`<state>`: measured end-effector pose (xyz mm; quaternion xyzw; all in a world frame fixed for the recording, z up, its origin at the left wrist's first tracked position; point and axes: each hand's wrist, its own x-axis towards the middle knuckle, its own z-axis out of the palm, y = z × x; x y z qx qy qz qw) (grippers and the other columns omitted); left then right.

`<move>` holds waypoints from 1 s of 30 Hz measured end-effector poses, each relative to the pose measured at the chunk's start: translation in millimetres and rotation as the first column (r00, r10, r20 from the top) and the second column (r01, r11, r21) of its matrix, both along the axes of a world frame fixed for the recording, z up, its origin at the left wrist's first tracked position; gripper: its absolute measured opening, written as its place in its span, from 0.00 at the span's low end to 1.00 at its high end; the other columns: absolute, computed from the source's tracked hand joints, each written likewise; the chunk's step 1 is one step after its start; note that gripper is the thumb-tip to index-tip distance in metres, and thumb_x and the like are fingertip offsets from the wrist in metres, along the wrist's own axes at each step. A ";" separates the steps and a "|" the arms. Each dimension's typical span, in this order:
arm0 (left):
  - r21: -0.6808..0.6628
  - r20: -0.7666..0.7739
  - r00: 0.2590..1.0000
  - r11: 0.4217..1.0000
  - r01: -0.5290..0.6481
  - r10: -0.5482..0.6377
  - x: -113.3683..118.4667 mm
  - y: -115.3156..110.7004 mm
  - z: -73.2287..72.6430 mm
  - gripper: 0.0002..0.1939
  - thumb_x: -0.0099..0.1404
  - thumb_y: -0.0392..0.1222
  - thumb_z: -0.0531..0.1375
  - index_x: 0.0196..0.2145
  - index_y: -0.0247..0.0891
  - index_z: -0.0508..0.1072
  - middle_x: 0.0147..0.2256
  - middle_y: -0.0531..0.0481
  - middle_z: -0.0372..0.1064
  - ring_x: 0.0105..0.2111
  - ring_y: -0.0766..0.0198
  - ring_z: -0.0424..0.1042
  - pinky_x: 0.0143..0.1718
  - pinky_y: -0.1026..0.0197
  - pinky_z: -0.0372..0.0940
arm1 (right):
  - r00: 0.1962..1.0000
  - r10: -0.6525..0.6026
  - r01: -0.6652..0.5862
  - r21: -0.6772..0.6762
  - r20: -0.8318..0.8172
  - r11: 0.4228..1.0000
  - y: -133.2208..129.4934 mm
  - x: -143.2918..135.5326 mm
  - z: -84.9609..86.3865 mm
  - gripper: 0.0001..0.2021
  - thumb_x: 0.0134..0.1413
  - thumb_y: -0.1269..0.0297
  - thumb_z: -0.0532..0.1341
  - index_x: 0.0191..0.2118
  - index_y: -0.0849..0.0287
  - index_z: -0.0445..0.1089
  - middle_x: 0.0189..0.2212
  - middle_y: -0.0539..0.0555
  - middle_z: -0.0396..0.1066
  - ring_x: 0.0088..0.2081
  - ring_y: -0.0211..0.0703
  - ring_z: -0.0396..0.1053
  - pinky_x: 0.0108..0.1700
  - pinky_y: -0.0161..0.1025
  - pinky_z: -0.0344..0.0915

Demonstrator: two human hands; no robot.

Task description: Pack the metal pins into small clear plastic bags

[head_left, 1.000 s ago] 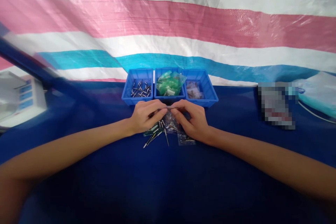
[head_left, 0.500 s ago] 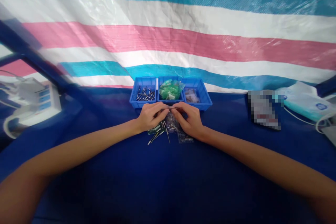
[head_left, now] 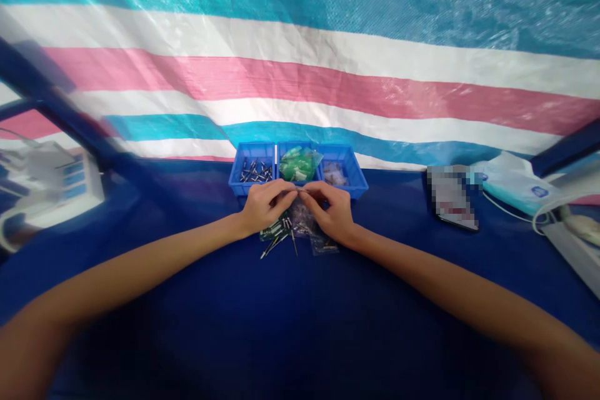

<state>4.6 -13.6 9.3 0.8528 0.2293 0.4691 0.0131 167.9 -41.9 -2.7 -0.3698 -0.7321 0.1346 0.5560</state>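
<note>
My left hand and my right hand meet fingertip to fingertip just in front of the blue bins. Thumbs and forefingers of both are pinched on what looks like the top edge of a small clear plastic bag. The fingers partly cover that edge. Under and beside my left hand lies a loose pile of thin metal pieces, pop rivets by their look, on something green. Another flat clear bag with small pieces in it lies on the table below my right hand.
Blue bins stand in a row: one holds metal rivet-like pieces, the middle a green-filled bag, the right one clear bags. A phone-like item and a tissue pack lie right. A white power strip sits left.
The view has shifted and tilted slightly, so the bins and the items at right appear farther left. Both hands keep their pinch, with the fingertips still together.
</note>
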 end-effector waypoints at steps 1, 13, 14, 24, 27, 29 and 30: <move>-0.005 -0.010 1.000 1.000 0.006 -0.006 0.0 0.6 -0.7 0.06 0.62 0.37 0.54 0.32 0.33 0.69 0.22 0.53 0.68 0.17 0.75 0.61 0.20 0.71 0.58 | 1.000 -0.002 0.002 -0.012 -0.006 1.000 0.2 1.2 -1.5 0.04 0.54 0.66 0.57 0.32 0.60 0.68 0.23 0.49 0.68 0.22 0.33 0.63 0.25 0.32 0.62; -0.120 -0.012 0.998 0.991 0.052 -0.054 -3.6 4.7 -4.1 0.05 0.62 0.37 0.55 0.31 0.33 0.69 0.20 0.55 0.65 0.16 0.77 0.59 0.19 0.72 0.56 | 0.998 0.023 -0.018 -0.091 0.053 0.996 1.3 6.2 -3.1 0.03 0.54 0.67 0.57 0.33 0.59 0.67 0.21 0.47 0.67 0.22 0.33 0.64 0.25 0.31 0.61; -0.119 -0.012 0.999 0.992 0.050 -0.052 -3.4 5.0 -4.3 0.05 0.62 0.37 0.55 0.31 0.33 0.69 0.20 0.55 0.65 0.16 0.76 0.59 0.19 0.72 0.56 | 0.998 0.023 -0.018 -0.090 0.052 0.996 1.4 6.5 -3.3 0.03 0.54 0.67 0.57 0.33 0.59 0.67 0.22 0.47 0.67 0.23 0.33 0.64 0.25 0.31 0.61; -0.101 -0.033 0.998 0.994 0.047 -0.051 -1.5 5.6 -6.9 0.05 0.62 0.37 0.55 0.31 0.34 0.68 0.22 0.55 0.66 0.17 0.77 0.60 0.20 0.72 0.57 | 0.999 0.035 -0.034 -0.090 0.014 0.995 1.1 7.9 -5.0 0.03 0.54 0.66 0.57 0.32 0.59 0.66 0.23 0.48 0.66 0.24 0.34 0.64 0.27 0.33 0.63; -0.093 -0.023 0.999 0.995 0.037 -0.039 -1.4 6.1 -6.8 0.05 0.62 0.38 0.55 0.31 0.34 0.69 0.21 0.56 0.66 0.17 0.77 0.60 0.20 0.72 0.57 | 0.999 0.046 -0.045 -0.091 0.007 0.995 1.5 7.9 -4.6 0.03 0.55 0.66 0.57 0.33 0.59 0.66 0.23 0.48 0.66 0.25 0.34 0.64 0.28 0.33 0.63; -0.092 -0.018 0.999 0.995 0.027 -0.029 -1.3 6.1 -6.6 0.05 0.62 0.38 0.55 0.31 0.35 0.69 0.20 0.56 0.65 0.17 0.76 0.59 0.20 0.72 0.57 | 0.999 0.053 -0.052 -0.095 0.009 0.994 1.7 7.9 -4.3 0.03 0.55 0.67 0.57 0.33 0.59 0.66 0.24 0.49 0.65 0.25 0.34 0.64 0.27 0.33 0.63; -0.091 -0.015 1.000 0.996 0.023 -0.025 -1.1 6.0 -6.4 0.06 0.62 0.38 0.55 0.30 0.34 0.69 0.20 0.56 0.65 0.16 0.76 0.59 0.20 0.72 0.57 | 0.998 0.057 -0.055 -0.095 0.011 0.994 1.9 7.9 -4.2 0.03 0.55 0.67 0.57 0.34 0.59 0.66 0.24 0.49 0.65 0.24 0.34 0.63 0.27 0.33 0.62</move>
